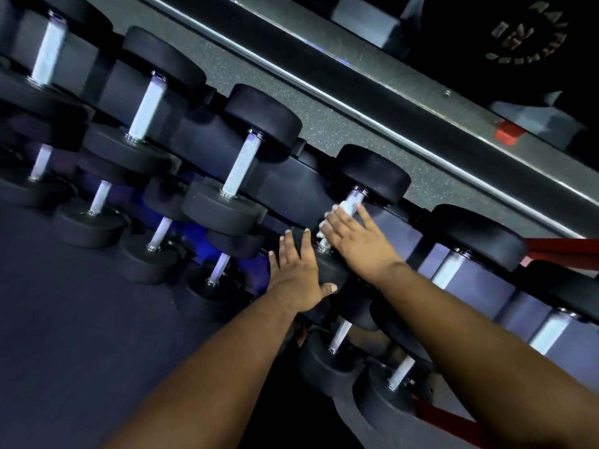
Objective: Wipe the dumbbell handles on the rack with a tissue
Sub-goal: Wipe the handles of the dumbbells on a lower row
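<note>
Black round-headed dumbbells with silver knurled handles lie in a slanted row on the rack. My right hand (353, 238) lies over the handle (354, 201) of one dumbbell in the upper row, holding a white tissue (337, 213) against it; the tissue shows at my fingertips. Most of that handle is hidden under the hand. My left hand (296, 270) rests flat, fingers straight, on the near black head (330, 270) of the same dumbbell.
More dumbbells sit left (241, 165) and right (449, 267) on the upper row, with a lower row (338, 338) beneath. A grey speckled rail (324, 124) runs behind. A black weight plate (518, 34) and red frame parts (564, 251) are at the right.
</note>
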Tool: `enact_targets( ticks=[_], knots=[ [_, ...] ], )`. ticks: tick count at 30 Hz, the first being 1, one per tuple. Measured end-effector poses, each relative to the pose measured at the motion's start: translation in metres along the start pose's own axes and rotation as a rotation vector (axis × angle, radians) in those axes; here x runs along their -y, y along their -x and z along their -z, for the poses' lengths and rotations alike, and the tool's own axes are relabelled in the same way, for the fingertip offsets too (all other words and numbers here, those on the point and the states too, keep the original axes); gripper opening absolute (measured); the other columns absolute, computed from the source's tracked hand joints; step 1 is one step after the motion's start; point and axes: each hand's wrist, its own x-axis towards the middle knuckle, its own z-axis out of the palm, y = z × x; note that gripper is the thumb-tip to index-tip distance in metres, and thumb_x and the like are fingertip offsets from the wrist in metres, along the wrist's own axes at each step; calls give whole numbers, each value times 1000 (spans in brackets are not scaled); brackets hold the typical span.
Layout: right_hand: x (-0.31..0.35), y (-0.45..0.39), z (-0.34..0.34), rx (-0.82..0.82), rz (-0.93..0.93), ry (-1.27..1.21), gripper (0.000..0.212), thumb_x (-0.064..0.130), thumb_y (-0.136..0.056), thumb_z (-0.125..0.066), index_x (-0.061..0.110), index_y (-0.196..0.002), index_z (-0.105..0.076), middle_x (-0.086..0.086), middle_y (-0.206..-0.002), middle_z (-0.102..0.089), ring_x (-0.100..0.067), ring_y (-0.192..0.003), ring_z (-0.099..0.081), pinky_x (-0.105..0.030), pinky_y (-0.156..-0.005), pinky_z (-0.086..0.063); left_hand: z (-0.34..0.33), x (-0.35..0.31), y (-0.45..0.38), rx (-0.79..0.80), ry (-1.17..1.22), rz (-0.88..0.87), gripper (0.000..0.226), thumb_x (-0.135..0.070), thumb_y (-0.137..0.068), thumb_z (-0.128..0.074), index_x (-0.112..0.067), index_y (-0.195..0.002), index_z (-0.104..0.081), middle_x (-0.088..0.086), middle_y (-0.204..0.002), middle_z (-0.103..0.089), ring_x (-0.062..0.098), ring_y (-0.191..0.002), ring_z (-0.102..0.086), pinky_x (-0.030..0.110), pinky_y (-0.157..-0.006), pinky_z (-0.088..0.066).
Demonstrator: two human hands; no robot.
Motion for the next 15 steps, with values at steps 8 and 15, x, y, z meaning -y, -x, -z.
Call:
enact_targets(
  ticks=[8, 15],
  knots=[
    [2, 35, -16, -375, -148, -566, 50, 1, -87, -44, 10, -132, -63, -10, -139, -60, -22, -126, -59, -39, -113, -38, 1, 2, 0, 25, 17, -5, 129, -62, -83, -69, -18, -154, 29, 20, -160, 33, 34, -152, 23, 56, -123, 6],
    [26, -10, -7, -352, -997, -1745, 50, 11, -92, -52, 12, -142, -55, -2, -141, -58, -10, -119, -56, -34, -110, -40, 4, 1, 2, 46, 13, 11, 128, -61, -85, -68, -20, -152, 32, 19, -159, 37, 33, -151, 26, 56, -123, 8]
  ],
)
